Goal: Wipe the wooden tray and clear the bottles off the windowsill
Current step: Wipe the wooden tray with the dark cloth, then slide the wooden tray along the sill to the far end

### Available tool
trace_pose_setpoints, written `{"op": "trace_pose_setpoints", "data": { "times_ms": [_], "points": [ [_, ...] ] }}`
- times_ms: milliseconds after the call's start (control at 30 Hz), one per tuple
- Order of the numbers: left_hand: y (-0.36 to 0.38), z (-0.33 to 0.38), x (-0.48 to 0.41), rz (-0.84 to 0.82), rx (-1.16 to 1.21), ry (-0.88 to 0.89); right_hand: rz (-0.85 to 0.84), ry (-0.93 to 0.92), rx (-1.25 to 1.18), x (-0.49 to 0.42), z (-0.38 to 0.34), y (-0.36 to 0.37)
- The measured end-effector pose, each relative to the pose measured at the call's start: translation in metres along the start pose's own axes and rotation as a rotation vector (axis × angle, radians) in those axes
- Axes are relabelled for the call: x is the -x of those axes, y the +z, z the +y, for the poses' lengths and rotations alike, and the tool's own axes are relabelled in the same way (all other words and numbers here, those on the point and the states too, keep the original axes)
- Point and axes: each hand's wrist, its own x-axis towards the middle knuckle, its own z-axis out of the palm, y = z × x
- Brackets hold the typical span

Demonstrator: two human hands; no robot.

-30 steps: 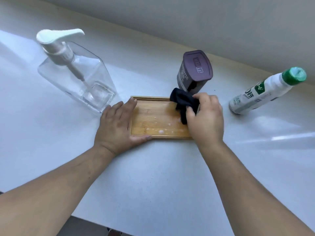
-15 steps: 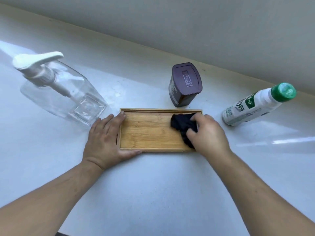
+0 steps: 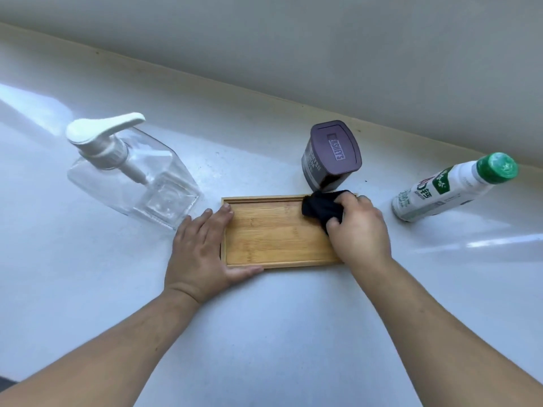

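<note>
A shallow wooden tray (image 3: 273, 233) lies flat on the white windowsill (image 3: 264, 333). My left hand (image 3: 201, 254) presses on the tray's left end, fingers spread over the rim and thumb along the near edge. My right hand (image 3: 357, 230) grips a bunched black cloth (image 3: 320, 208) at the tray's far right corner. Three containers stand behind the tray: a clear pump bottle (image 3: 132, 174) with a white head at the left, a purple-lidded tin (image 3: 330, 155) just beyond the cloth, and a white bottle with a green cap (image 3: 452, 189) at the right.
A grey wall (image 3: 323, 54) rises along the sill's far edge. A bright streak of light (image 3: 499, 240) falls across the sill at the right. The sill's near edge shows at the bottom left corner.
The white spots seen on the tray one second ago are gone. My right hand has carried the cloth from the tray's right side up to its far right corner. The left hand keeps its hold.
</note>
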Motion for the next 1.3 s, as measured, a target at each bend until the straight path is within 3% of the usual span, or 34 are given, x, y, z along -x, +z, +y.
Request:
{"op": "trace_pose_setpoints", "data": {
  "times_ms": [67,233,300,467,533,600,667,767,833,900,967,1000,1133,1300],
  "points": [
    [0.000,-0.002,0.001,-0.009,0.004,0.000,0.001,-0.142,0.013,0.016,-0.038,0.016],
    [0.002,-0.005,-0.001,-0.031,0.053,-0.008,-0.234,-0.466,-0.123,0.084,-0.101,0.045],
    [-0.001,-0.004,0.000,-0.050,0.030,-0.008,-0.224,-0.429,-0.081,0.083,-0.083,0.031],
    [-0.006,-0.004,0.003,-0.040,0.008,0.030,-0.188,0.032,0.121,0.080,-0.003,-0.027],
    [-0.009,-0.004,0.003,-0.060,0.008,0.033,-0.151,0.017,0.104,0.103,0.005,-0.040],
    [-0.012,-0.006,0.004,-0.095,0.016,0.038,-0.177,-0.146,0.073,0.138,0.000,-0.039],
    [-0.013,-0.007,0.005,-0.126,0.026,0.050,-0.361,-0.310,0.049,0.170,-0.012,-0.031],
    [-0.014,-0.002,0.008,-0.126,0.088,0.027,-0.718,-0.337,0.055,0.189,-0.021,-0.024],
    [-0.023,0.006,0.010,-0.121,0.229,-0.078,-0.743,-0.170,-0.134,0.176,-0.024,-0.038],
    [-0.034,0.016,0.012,-0.112,0.378,-0.218,-0.519,0.093,-0.353,0.148,-0.019,-0.055],
    [-0.042,0.026,0.012,-0.128,0.456,-0.331,-0.227,0.276,-0.400,0.109,-0.005,-0.064],
    [-0.044,0.030,0.009,-0.150,0.499,-0.383,-0.190,0.366,-0.443,0.090,-0.001,-0.066],
    [-0.057,0.047,-0.001,-0.214,0.632,-0.553,-0.323,0.530,-0.633,0.056,-0.003,-0.062],
    [-0.080,0.080,0.012,-0.267,0.658,-0.586,-0.278,0.531,-0.748,0.101,0.036,-0.083]
  ]
}}
